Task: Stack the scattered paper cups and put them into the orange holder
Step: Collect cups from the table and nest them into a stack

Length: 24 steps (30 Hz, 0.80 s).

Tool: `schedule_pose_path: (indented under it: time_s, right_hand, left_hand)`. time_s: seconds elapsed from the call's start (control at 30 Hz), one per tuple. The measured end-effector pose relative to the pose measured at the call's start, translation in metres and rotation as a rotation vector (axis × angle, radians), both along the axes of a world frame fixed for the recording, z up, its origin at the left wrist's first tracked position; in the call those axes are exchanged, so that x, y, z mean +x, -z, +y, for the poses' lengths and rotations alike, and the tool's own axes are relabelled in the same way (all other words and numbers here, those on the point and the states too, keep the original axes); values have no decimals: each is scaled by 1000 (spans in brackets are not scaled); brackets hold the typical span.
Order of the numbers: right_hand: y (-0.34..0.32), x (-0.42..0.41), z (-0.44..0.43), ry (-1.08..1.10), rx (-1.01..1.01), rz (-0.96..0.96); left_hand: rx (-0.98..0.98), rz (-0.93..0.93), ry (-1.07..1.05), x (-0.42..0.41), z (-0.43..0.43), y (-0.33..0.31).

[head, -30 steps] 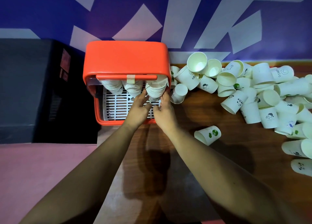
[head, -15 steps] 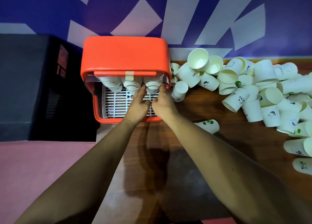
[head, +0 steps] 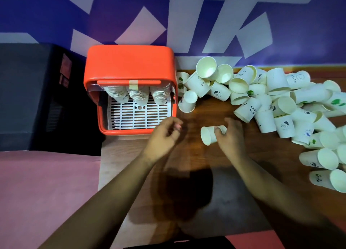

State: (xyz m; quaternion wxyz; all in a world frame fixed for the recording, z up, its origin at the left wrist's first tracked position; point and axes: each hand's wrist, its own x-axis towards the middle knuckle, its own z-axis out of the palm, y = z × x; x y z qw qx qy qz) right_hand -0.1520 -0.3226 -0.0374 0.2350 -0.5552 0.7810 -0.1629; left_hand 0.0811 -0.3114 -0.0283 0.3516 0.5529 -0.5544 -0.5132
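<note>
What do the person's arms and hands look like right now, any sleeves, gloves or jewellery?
Both forearms are bare as far as the frame shows: no sleeves, gloves, watch or bracelet. The left hand and right hand are bare too, with no rings that I can make out. Motion blur softens the left fingertips.

I view a dark wooden table (head: 191,155) set against the wall. At its left end stands the orange holder (head: 129,63), its open front toward me. 1 paper cup (head: 210,135) lies on its side near the middle of the table. A loose pile of cups (head: 271,106) covers the right part, some tipped over, some stacked.
</note>
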Motion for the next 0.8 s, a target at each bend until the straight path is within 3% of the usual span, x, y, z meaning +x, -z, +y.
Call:
schedule_pose_path:
  time_s: [0.13,0.27,0.37,0.63,0.73,0.8]
  right_hand:
    - [20,-23,1,27,219,-64]
    - [28,-25,6,-26,285,-224]
    - [38,-32,14,28,378,-373]
    - [28,-63,30,294,538,-932]
    - [22,-84,27,162,553,-834]
    - [19,-104,15,-21,376,-516]
  left_hand:
    - [8,-149,141,-52,11,17]
    - [214,-372,207,-80,20,44]
    - [289,-352,155,-92,32,63]
    - [193,-82,-251,-134,46,44]
    - [132,-41,-284,-148,39,36]
    - [88,-36,-262,-157,33,35]
